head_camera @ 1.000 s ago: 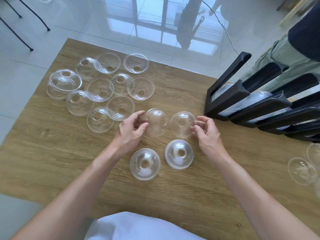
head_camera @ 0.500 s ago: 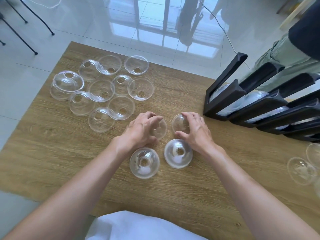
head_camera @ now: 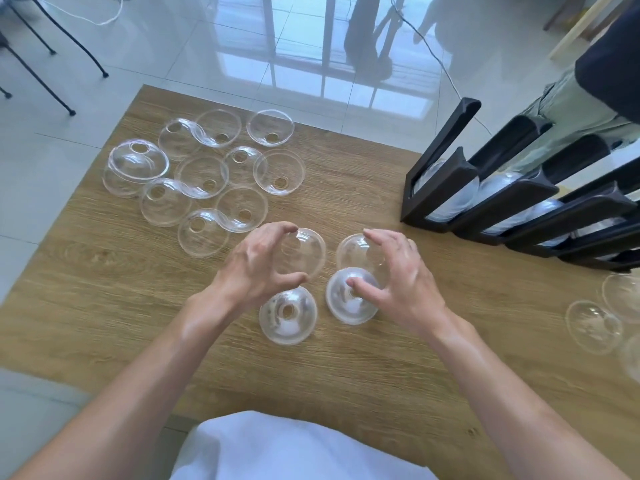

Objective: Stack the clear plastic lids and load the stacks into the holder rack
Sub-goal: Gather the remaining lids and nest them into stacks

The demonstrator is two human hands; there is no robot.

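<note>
On the wooden table (head_camera: 104, 306), left hand (head_camera: 258, 268) and right hand (head_camera: 398, 282) each cup a clear domed plastic lid (head_camera: 311, 252), left of the black holder rack (head_camera: 485, 202).

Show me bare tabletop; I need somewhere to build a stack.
Bare wooden table lies below the loose clear dome lids, left of the left hand. More lies between right hand, black holder rack and the right-edge lids. Upper left is crowded.

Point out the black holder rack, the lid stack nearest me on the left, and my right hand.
black holder rack (head_camera: 438, 181), head view, front frame.
near-left lid stack (head_camera: 287, 320), head view, dome top.
right hand (head_camera: 401, 282), head view, back of hand.
</note>
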